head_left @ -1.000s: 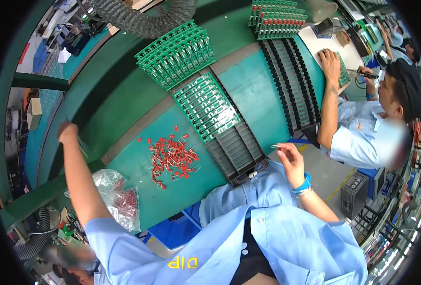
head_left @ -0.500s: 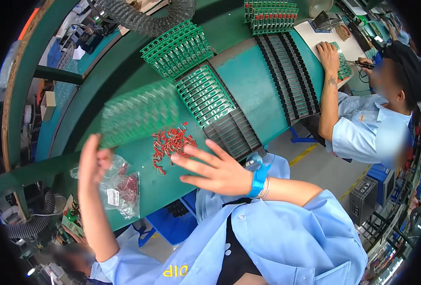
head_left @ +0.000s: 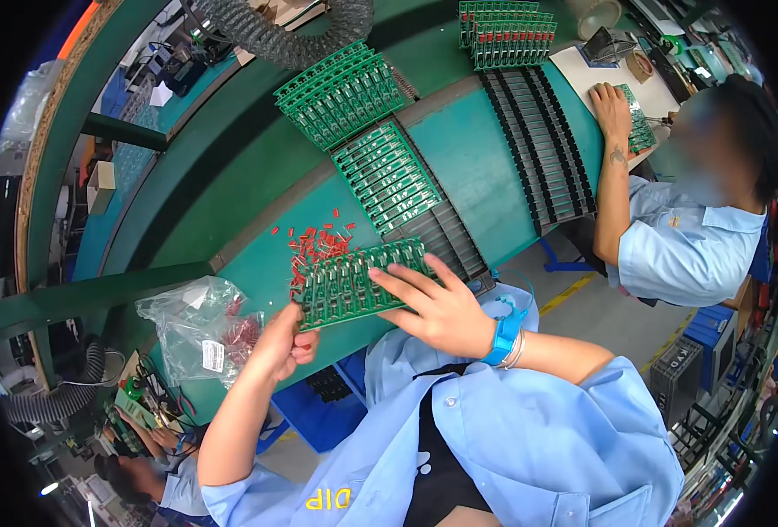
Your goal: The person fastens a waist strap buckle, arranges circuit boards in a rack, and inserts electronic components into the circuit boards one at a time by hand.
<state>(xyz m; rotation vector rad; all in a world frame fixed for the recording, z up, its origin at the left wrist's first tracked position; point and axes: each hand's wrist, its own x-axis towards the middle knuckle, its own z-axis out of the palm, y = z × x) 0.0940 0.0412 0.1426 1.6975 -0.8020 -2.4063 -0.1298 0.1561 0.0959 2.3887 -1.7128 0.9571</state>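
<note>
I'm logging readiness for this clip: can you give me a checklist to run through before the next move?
1. Left hand gripping the held board at its left end: ok.
2. Right hand firmly gripping too: cannot tell; fingers lie over the board, underside hidden.
3. Red parts all in one pile: not ok, a few lie apart.
4. Held board clear of them: cannot tell, it overlaps them in view.
5. Black tray with bare slots: ok.

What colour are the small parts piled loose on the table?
The small parts are mainly red, seen best in the head view.
</note>
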